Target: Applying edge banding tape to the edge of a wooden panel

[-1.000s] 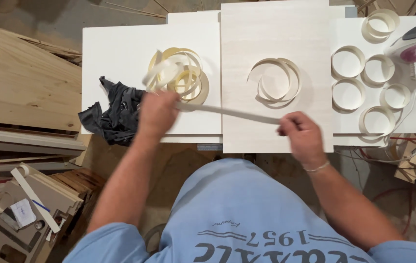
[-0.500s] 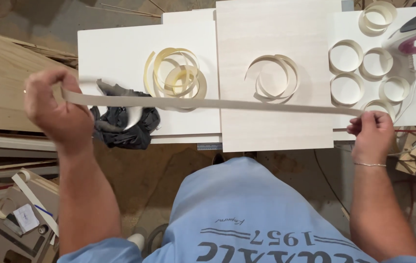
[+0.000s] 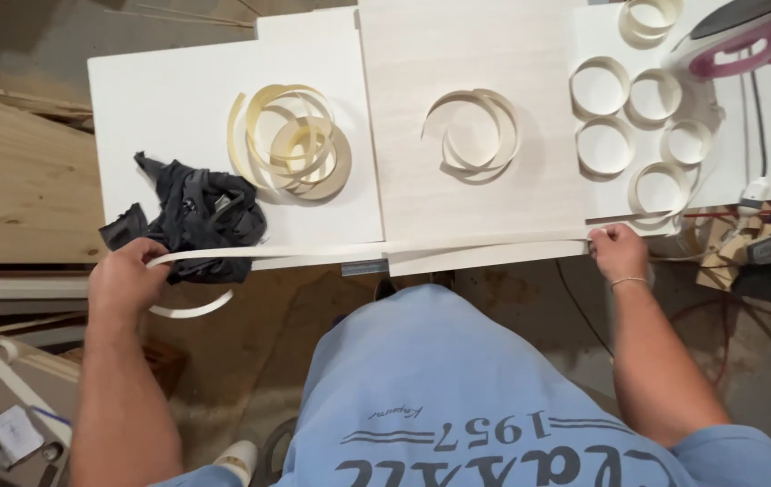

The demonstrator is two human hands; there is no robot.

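Along the board's near edge, both hands' fingers seemingly pinch the edge-banding strip (image 3: pixel 358 250) taut.

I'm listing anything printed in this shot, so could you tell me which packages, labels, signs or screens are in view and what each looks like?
Shirt print: bottom centre, on the person's light blue shirt, dark lettering with thin lines above it.
Paper slip: bottom left among the scrap wood, small, whitish, roughly square, too small to show any detail.
No packages, signs or screens show.
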